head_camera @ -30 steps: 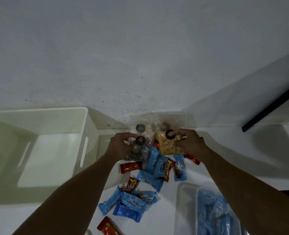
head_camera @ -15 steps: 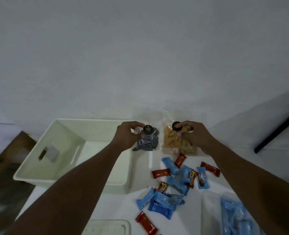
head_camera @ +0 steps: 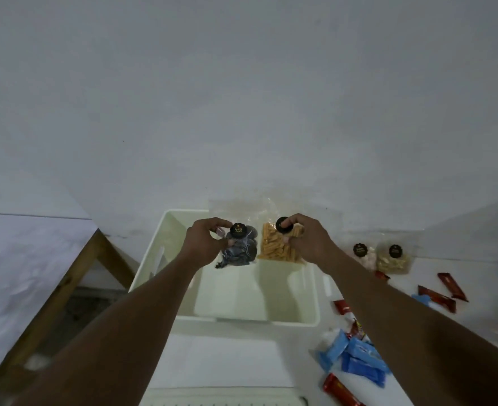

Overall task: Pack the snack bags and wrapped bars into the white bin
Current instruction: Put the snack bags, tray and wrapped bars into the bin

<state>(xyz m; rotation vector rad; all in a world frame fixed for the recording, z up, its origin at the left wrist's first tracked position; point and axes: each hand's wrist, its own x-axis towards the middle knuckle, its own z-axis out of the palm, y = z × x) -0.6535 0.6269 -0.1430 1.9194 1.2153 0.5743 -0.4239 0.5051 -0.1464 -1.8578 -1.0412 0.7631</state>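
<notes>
Now the white rectangular plastic bin (head_camera: 300, 291) sits open on the white tabletop (head_camera: 487, 288), directly beneath both sets of fingers. The left hand (head_camera: 204, 244) pinches the top of a clear bag of dark round snacks (head_camera: 240, 250) with a black round label, thumb and forefinger curled on it. The right hand (head_camera: 306, 244) pinches a clear bag of orange stick snacks (head_camera: 274, 247) the same way. Both bags hang side by side over the bin's far inside. Right of the right fingers lie two more clear labelled bags (head_camera: 392, 257), then red wrapped bars (head_camera: 436, 297), and nearer the wrist a heap of blue wrapped bars (head_camera: 356, 360). Half a second ago both held bags hung past the bin's right wall, over the tabletop.
</notes>
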